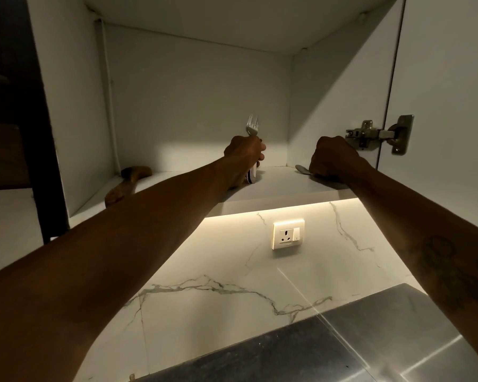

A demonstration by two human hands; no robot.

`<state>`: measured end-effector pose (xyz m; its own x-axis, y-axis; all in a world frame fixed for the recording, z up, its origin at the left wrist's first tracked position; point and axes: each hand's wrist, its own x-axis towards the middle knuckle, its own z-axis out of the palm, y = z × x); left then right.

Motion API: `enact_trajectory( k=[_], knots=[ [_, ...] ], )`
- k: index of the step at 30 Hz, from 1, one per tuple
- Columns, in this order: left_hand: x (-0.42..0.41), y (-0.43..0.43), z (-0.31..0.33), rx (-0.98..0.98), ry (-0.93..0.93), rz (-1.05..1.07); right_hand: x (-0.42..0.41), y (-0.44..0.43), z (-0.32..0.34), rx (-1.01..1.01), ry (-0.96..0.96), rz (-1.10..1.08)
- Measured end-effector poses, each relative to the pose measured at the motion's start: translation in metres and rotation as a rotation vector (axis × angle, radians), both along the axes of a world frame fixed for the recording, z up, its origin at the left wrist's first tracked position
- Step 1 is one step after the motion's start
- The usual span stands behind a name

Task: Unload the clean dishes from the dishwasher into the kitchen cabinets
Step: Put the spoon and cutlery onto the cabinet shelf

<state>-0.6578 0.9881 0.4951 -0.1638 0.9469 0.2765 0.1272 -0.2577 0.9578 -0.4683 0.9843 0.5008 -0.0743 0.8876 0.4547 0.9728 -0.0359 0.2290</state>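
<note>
Hands in cabinet: left hand grips fork upright, right hand curled round spoon on shelf.

Looking up into an open cabinet here. Holding a fork upright in the left grip, tines up, handle end down by the shelf. Got the right grip curled over a spoon lying flat on that shelf, close to the right wall, bowl poking out leftward. Also seeing wooden utensils lying at the shelf's left, a hinge on the door, a socket on the marble wall below, and a dark worktop at the bottom.
</note>
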Motion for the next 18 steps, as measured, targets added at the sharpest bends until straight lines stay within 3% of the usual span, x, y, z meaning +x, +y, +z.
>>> enact_trajectory(
  k=[3, 9, 18],
  knots=[
    [0.000, 0.005, -0.002, -0.008, 0.058, 0.018, 0.001, -0.001, -0.002, -0.001, -0.013, -0.022],
    [0.001, -0.004, -0.002, -0.021, -0.163, -0.139, -0.002, -0.007, 0.001, -0.007, 0.138, -0.037],
    [0.001, -0.001, -0.001, -0.021, -0.176, -0.200, -0.005, -0.020, 0.007, -0.036, 0.184, -0.076]
  ],
)
